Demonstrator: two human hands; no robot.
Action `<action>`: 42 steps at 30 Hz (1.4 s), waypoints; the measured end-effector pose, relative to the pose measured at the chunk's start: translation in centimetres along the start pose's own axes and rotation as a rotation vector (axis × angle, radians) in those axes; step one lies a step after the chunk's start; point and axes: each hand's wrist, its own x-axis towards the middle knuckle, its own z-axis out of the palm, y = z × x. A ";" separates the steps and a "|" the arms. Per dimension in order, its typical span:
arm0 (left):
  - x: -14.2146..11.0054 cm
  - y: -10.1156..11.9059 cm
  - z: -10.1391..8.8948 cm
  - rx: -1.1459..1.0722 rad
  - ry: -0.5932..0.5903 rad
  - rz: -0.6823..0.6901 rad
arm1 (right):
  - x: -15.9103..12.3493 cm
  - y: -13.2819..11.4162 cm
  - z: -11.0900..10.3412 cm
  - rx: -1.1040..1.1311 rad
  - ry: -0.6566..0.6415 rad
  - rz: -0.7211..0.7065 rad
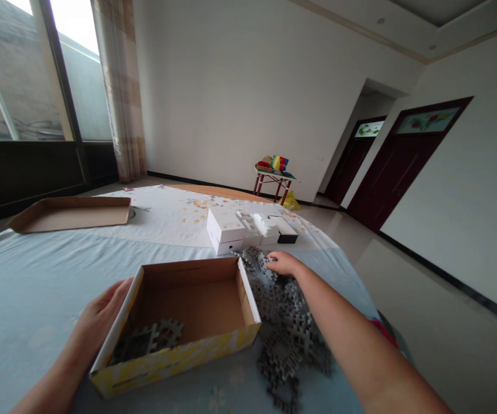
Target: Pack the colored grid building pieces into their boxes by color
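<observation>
My left hand point(102, 310) presses along the outer left wall of an open cardboard box point(197, 287), its fingertips partly hidden behind the rim. The box is brown inside, with a white and yellow outside. A few grey interlocking toy pieces point(149, 339) with notched edges lie in its near left corner. To the right of the box spreads a heap of similar grey pieces point(281, 305). At the far end of that heap, my right hand point(283, 263) has its fingers curled around a grey interlocking piece point(269, 264).
Behind the heap stand a white box point(225, 230), white packing inserts point(266, 227) and a black-edged tray point(286, 230). A shallow cardboard lid point(76, 214) lies at the far left of the cloth-covered table point(166, 244). A small table point(274, 175) with colourful items stands by the wall.
</observation>
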 end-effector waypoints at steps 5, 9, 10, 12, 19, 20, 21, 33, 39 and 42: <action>-0.2 -0.1 0.1 -0.072 -0.035 -0.037 | -0.1 0.4 0.2 -0.032 -0.016 -0.013; -0.4 0.2 0.2 -0.086 -0.025 -0.034 | -0.1 0.2 0.5 -0.049 -0.005 -0.020; -0.4 0.3 0.2 -0.088 -0.021 -0.028 | -0.1 0.2 0.5 -0.049 -0.010 -0.027; -0.4 0.5 0.3 -0.089 -0.017 -0.021 | -0.2 0.3 0.2 -0.044 -0.033 -0.045; -0.2 0.4 0.2 -0.075 -0.016 -0.001 | -1.0 1.4 -0.8 -0.020 -0.046 -0.029; -0.3 0.5 0.2 -0.071 -0.016 0.001 | -1.2 1.4 -0.7 -0.024 -0.039 -0.019; -0.3 0.5 0.2 -0.068 -0.014 0.002 | -1.3 1.4 -0.5 -0.029 -0.030 -0.013; -0.5 0.4 0.3 -0.029 -0.044 0.017 | -2.8 0.6 -0.2 0.011 0.171 0.053; -0.6 0.2 0.3 0.036 -0.063 0.062 | -3.4 -0.9 -3.8 0.276 0.328 0.037; -0.9 0.5 0.5 0.051 -0.061 0.087 | -4.1 -5.3 -4.7 0.790 0.153 -0.181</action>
